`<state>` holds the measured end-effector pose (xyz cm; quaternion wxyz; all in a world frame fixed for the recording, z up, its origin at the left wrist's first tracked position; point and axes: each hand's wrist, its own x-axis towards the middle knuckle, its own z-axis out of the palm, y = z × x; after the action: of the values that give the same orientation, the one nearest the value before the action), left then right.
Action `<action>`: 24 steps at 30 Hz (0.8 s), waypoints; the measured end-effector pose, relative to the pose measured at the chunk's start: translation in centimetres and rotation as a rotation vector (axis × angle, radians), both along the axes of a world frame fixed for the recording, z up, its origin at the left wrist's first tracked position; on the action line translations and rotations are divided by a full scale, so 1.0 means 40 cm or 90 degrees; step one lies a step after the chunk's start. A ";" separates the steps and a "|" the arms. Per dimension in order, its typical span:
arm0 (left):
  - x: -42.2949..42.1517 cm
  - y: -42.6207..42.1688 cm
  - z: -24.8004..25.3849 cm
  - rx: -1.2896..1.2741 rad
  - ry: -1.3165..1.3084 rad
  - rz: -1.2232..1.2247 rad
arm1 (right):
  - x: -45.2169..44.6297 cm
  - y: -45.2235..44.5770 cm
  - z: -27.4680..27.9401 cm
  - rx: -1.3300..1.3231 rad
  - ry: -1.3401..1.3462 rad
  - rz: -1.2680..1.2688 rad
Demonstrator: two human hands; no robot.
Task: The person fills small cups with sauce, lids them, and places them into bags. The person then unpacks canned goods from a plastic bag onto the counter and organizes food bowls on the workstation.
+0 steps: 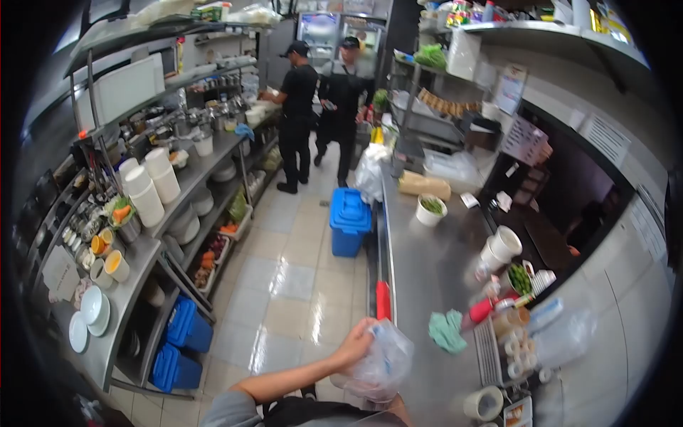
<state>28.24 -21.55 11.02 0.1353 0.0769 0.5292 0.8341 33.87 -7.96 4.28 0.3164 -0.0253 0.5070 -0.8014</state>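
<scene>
My left hand (356,346) is closed on the upper edge of a clear plastic bag (384,361). The bag hangs bunched in front of my body, beside the front edge of the steel counter (420,274). Behind and below the bag, only a little of my right arm shows; the bag covers that hand, so its fingers cannot be made out. On the counter to the right of the bag lies a crumpled green cloth (447,331), with a red bottle (478,310) beside it.
A white tub of greens (430,211) stands further along the counter. A blue lidded bin (349,222) is on the tiled floor. Two people in dark clothes (297,114) stand in the aisle. At left, a steel shelf unit (142,249) holds stacked white containers (146,196) and bowls.
</scene>
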 end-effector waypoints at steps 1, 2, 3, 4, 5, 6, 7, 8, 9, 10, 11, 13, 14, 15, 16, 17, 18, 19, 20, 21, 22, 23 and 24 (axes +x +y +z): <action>-0.038 -0.041 -0.009 -0.026 0.086 0.013 | -0.056 -0.040 0.009 -0.076 -0.040 -0.007; -0.058 -0.098 0.014 -0.270 0.179 -0.031 | -0.109 -0.076 0.031 -0.148 -0.074 -0.023; -0.091 -0.148 0.032 -0.334 0.252 -0.093 | -0.161 -0.106 0.049 -0.212 -0.104 -0.040; -0.125 -0.188 0.049 -0.393 0.321 -0.158 | -0.214 -0.128 0.068 -0.271 -0.131 -0.064; -0.157 -0.214 0.055 -0.446 0.386 -0.224 | -0.261 -0.143 0.083 -0.318 -0.147 -0.090; -0.192 -0.231 0.035 -0.475 0.567 -0.165 | -0.306 -0.155 0.107 -0.364 -0.164 -0.120; -0.217 -0.236 0.027 -0.447 0.574 -0.126 | -0.349 -0.159 0.128 -0.403 -0.177 -0.160; -0.242 -0.230 0.025 -0.422 0.581 -0.088 | -0.395 -0.161 0.148 -0.441 -0.188 -0.201; -0.265 -0.224 0.036 -0.394 0.585 -0.051 | -0.435 -0.149 0.161 -0.472 -0.175 -0.266; -0.284 -0.219 0.058 -0.372 0.529 -0.048 | -0.482 -0.129 0.161 -0.479 -0.130 -0.334; -0.317 -0.209 0.039 -0.361 0.536 -0.064 | -0.530 -0.106 0.159 -0.478 -0.074 -0.402; -0.360 -0.173 -0.030 -0.340 0.552 -0.097 | -0.648 -0.046 0.081 -0.401 0.167 -0.561; -0.384 -0.150 -0.060 -0.326 0.554 -0.127 | -0.698 -0.054 0.075 -0.361 0.163 -0.651; -0.405 -0.118 -0.083 -0.308 0.553 -0.154 | -0.746 -0.060 0.081 -0.314 0.159 -0.739; -0.426 -0.084 -0.104 -0.285 0.547 -0.180 | -0.785 -0.058 0.087 -0.257 0.152 -0.826; -0.458 -0.058 -0.113 -0.277 0.544 -0.146 | -0.824 -0.052 0.093 -0.185 0.131 -0.841; -0.505 -0.041 -0.122 -0.274 0.545 -0.109 | -0.875 -0.052 0.103 -0.119 0.113 -0.852; -0.552 -0.031 -0.125 -0.276 0.546 -0.074 | -0.930 -0.064 0.118 -0.058 0.094 -0.860; -0.599 -0.029 -0.111 -0.309 0.563 -0.035 | -0.971 -0.091 0.142 -0.034 0.109 -0.867; -0.638 -0.031 -0.103 -0.317 0.533 -0.012 | -1.010 -0.099 0.139 0.000 0.106 -0.837; -0.679 -0.032 -0.097 -0.324 0.506 0.012 | -1.057 -0.106 0.130 0.032 0.105 -0.806; -0.721 -0.037 -0.091 -0.332 0.479 0.035 | -1.104 -0.122 0.124 0.061 0.105 -0.777; -0.761 -0.039 -0.085 -0.339 0.483 0.106 | -1.147 -0.144 0.117 0.178 0.233 -0.743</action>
<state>-2.22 -23.12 7.62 -0.1203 0.2961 0.7410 0.5905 -11.99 -13.74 8.96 -0.2647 0.1605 0.5835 -0.7508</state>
